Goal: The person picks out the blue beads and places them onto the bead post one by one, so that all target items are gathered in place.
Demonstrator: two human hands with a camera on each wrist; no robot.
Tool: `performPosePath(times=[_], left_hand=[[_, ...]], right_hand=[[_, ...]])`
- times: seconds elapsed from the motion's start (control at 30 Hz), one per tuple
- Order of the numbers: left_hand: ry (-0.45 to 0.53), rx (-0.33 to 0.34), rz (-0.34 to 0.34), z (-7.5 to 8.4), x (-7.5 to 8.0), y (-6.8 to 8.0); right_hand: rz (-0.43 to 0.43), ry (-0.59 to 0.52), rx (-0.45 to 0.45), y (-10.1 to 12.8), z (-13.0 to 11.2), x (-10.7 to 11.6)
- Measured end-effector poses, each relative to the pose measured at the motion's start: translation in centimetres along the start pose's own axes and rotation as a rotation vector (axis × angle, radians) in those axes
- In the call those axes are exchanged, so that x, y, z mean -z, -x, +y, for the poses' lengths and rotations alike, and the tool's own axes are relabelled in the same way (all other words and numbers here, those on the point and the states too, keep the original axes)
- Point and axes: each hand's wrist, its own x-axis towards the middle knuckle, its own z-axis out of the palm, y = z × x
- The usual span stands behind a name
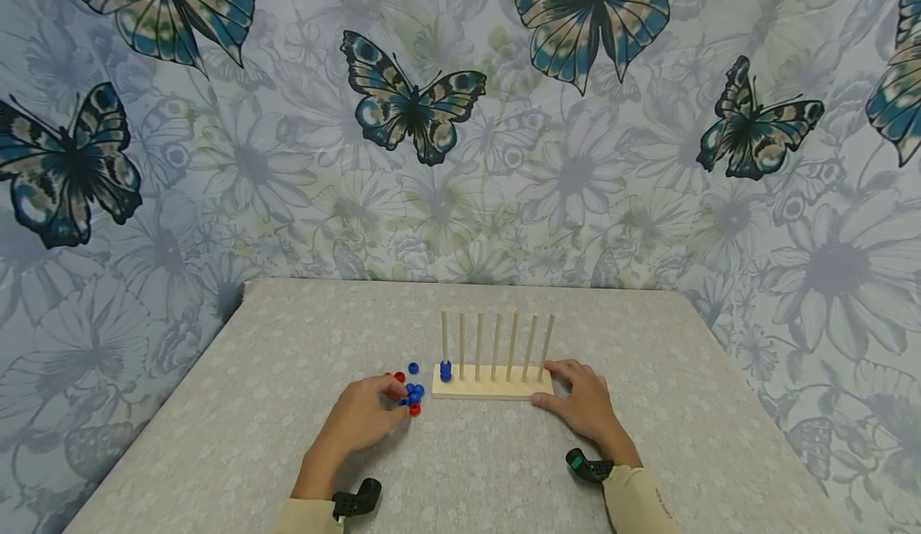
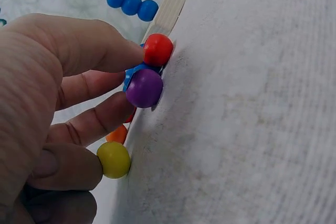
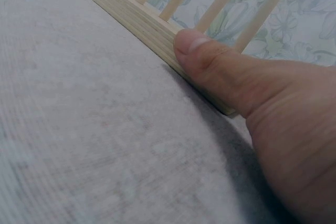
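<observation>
Right hand (image 1: 586,402) lies flat with fingers straight, thumb pressed on the end of the peg rack (image 1: 492,382), likely bracing it; nothing held. Left hand (image 1: 363,414) has curled fingers in the loose beads (image 1: 412,392), fingertip on a red bead (image 2: 157,49); whether one is pinched can't be told. Rack sits mid-surface toward the near edge, blue beads (image 1: 445,370) stacked on its leftmost peg. Purple bead (image 2: 144,88) and yellow bead (image 2: 113,159) crowd the fingers.
</observation>
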Motion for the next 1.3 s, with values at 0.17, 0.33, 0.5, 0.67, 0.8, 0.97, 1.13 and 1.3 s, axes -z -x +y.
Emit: performPosePath(times=[0.17,0.33,0.5,0.67,0.8,0.97,1.13,1.3], left_hand=[[0.002,-0.009,0.0,-0.02,-0.07,0.04],[-0.006,-0.018,0.002,0.01,-0.05,0.11],[-0.012,-0.025,0.004,0.02,-0.13,0.08],[-0.018,-0.03,0.011,0.1,-0.2,0.05],[-0.021,-0.03,0.01,0.16,-0.25,0.04],[-0.019,-0.029,0.009,0.21,-0.28,0.04],[-0.02,-0.025,0.011,0.21,-0.36,0.01],[-0.017,-0.033,0.01,0.13,-0.45,-0.03]], right_hand=[[-0.002,0.004,0.002,0.05,0.08,-0.12],[0.002,0.003,0.003,0.02,0.14,-0.13],[0.003,0.009,0.008,-0.01,0.19,-0.14],[0.001,0.01,0.002,0.0,0.13,-0.11],[0.002,0.008,0.001,0.07,0.05,-0.08],[-0.004,0.007,-0.004,0.1,-0.11,0.0],[-0.01,0.003,-0.006,0.17,-0.25,0.12],[-0.002,0.004,0.001,0.17,-0.26,0.1]])
